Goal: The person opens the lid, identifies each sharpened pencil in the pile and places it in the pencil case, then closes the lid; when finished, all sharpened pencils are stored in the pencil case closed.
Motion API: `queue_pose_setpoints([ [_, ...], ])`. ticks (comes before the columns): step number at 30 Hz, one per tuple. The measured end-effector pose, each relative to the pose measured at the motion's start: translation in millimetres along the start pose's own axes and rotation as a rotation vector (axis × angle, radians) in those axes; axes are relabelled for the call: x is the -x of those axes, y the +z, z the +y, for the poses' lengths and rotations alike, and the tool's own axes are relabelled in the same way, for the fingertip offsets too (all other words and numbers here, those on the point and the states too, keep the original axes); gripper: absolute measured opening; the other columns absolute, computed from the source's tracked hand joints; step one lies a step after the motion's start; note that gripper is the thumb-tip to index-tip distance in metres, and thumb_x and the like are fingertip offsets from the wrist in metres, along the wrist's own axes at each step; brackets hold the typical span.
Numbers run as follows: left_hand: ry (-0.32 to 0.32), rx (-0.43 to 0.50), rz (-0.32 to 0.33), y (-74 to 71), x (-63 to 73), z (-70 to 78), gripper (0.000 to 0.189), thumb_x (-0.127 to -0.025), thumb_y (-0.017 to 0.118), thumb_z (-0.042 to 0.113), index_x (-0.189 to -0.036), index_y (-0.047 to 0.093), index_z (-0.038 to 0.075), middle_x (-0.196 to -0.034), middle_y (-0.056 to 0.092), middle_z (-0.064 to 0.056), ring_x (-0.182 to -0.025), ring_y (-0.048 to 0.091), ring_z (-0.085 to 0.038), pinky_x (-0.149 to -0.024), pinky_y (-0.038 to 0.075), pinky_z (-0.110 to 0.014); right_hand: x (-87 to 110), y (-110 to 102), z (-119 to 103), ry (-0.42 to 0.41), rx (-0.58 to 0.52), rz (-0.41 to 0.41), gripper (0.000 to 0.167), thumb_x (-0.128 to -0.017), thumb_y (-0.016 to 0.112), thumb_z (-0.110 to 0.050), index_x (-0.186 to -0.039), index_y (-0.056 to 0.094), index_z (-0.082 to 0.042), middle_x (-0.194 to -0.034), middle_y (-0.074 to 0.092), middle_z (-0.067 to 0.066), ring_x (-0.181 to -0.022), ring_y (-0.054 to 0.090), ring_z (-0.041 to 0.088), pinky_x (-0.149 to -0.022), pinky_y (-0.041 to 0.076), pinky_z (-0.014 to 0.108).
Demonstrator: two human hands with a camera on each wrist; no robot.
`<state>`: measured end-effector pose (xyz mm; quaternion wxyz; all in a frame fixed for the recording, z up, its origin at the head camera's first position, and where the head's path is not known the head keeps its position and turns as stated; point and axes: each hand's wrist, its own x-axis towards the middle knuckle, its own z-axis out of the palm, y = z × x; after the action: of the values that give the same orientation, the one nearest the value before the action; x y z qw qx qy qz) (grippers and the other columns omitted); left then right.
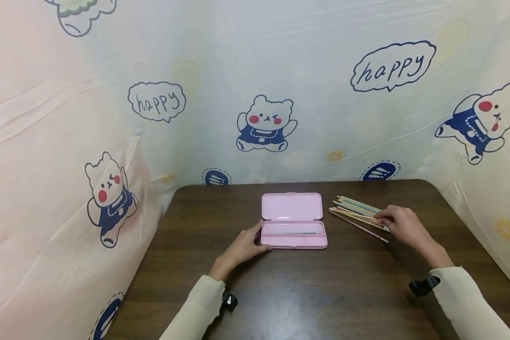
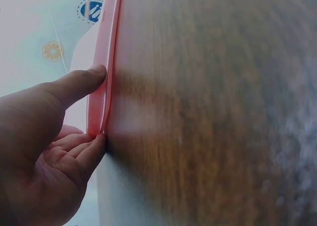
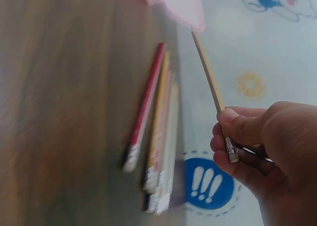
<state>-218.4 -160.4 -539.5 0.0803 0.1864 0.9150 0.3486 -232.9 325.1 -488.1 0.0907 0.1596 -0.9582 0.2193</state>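
Note:
A pink pencil case (image 1: 292,207) lies with its lid raised back on the table, and a thin pale grey strip (image 1: 295,232) runs along its long compartment. My left hand (image 1: 245,244) holds the case by its near left corner, thumb against the front wall and fingers at the side. In the right wrist view, my right hand (image 3: 257,137) pinches a yellowish pencil (image 3: 209,72) near its eraser end, lifted above the others. Beside that hand, several loose pencils (image 1: 357,208) lie in a slanting bundle, with a red one (image 1: 359,226) slightly apart on the near side.
The dark wooden table (image 1: 297,288) ends at the back against a pale curtain (image 1: 314,141) printed with bears and words. Similar fabric hangs along both sides. Each wrist wears a dark strapped device.

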Motion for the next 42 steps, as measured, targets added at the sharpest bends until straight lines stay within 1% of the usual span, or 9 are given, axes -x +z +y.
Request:
queue_pose_setpoints([
  [5,0.001,0.004,0.0,-0.1,-0.3,0.2,0.096,-0.096,0.081,0.038,-0.169,0.026,0.007,-0.172,0.036,-0.015,-0.156,0.044,-0.03,-0.123,0.043,-0.047,-8.0,-10.9,-17.7,-0.054,-0.004,0.061,0.013,-0.096,0.072,0.004,-0.102,0.083,-0.001,-0.087,0.076,0.007,-0.073,0.062,0.015,-0.064,0.052,0.032],
  [11,-0.003,0.012,-0.004,-0.7,0.2,1.2,0.096,-0.097,0.081,0.037,-0.169,0.026,0.007,-0.172,0.036,-0.015,-0.156,0.044,-0.031,-0.123,0.043,-0.048,-18.7,-17.2,-43.7,-0.119,-0.018,0.101,0.016,-0.095,0.073,0.005,-0.103,0.083,-0.004,-0.09,0.078,0.005,-0.077,0.068,0.017,-0.068,0.057,0.037],
  [16,-0.021,0.015,-0.01,-0.8,0.8,2.4,0.095,-0.097,0.08,0.037,-0.17,0.026,0.008,-0.173,0.035,-0.014,-0.156,0.043,-0.031,-0.123,0.043,-0.048,-30.7,-16.4,-68.5,-0.119,-0.055,0.089,0.017,-0.095,0.073,0.006,-0.104,0.084,-0.004,-0.094,0.079,0.009,-0.08,0.068,0.021,-0.074,0.059,0.043],
  [19,-0.029,0.013,-0.013,-0.4,0.4,2.4,0.096,-0.097,0.08,0.038,-0.17,0.026,0.008,-0.173,0.035,-0.014,-0.157,0.043,-0.032,-0.123,0.043,-0.049,-37.6,-13.0,-81.7,-0.117,-0.078,0.078,0.018,-0.095,0.072,0.007,-0.104,0.084,-0.003,-0.096,0.079,0.011,-0.081,0.066,0.021,-0.074,0.059,0.041],
  [26,-0.036,0.0,-0.013,0.8,-0.3,0.4,0.097,-0.097,0.08,0.039,-0.17,0.025,0.009,-0.173,0.035,-0.013,-0.157,0.042,-0.031,-0.122,0.044,-0.049,-55.5,4.4,-105.1,-0.149,-0.147,0.06,0.017,-0.095,0.074,0.004,-0.103,0.085,-0.005,-0.09,0.076,0.005,-0.075,0.059,0.017,-0.07,0.052,0.032],
  [32,-0.037,-0.002,-0.01,0.8,0.0,-0.3,0.097,-0.096,0.081,0.038,-0.17,0.025,0.011,-0.173,0.035,-0.012,-0.157,0.042,-0.03,-0.123,0.043,-0.047,-66.7,24.8,-118.1,-0.201,-0.206,0.052,0.018,-0.094,0.075,0.006,-0.1,0.085,-0.007,-0.085,0.074,0.006,-0.071,0.055,0.014,-0.062,0.047,0.026],
  [37,-0.025,0.0,-0.007,0.7,0.2,0.3,0.096,-0.097,0.08,0.037,-0.17,0.025,0.009,-0.173,0.035,-0.014,-0.157,0.043,-0.031,-0.122,0.044,-0.049,-72.5,43.9,-127.2,-0.262,-0.222,0.035,0.018,-0.093,0.075,0.007,-0.1,0.085,-0.006,-0.087,0.076,0.004,-0.074,0.062,0.011,-0.065,0.054,0.025],
  [40,-0.026,-0.003,-0.005,0.7,0.0,1.4,0.096,-0.097,0.08,0.037,-0.17,0.026,0.01,-0.173,0.036,-0.013,-0.157,0.043,-0.03,-0.123,0.043,-0.048,-74.1,55.3,-129.7,-0.28,-0.237,0.002,0.018,-0.094,0.074,0.007,-0.101,0.085,-0.006,-0.089,0.078,0.003,-0.077,0.066,0.011,-0.067,0.057,0.027],
  [42,-0.017,-0.001,-0.005,0.9,-0.3,2.0,0.095,-0.097,0.081,0.037,-0.17,0.026,0.01,-0.172,0.037,-0.013,-0.157,0.043,-0.029,-0.123,0.043,-0.048,-73.9,62.9,-129.3,-0.271,-0.238,-0.02,0.02,-0.093,0.073,0.007,-0.1,0.086,-0.007,-0.088,0.077,0.001,-0.078,0.067,0.01,-0.068,0.058,0.028],
])
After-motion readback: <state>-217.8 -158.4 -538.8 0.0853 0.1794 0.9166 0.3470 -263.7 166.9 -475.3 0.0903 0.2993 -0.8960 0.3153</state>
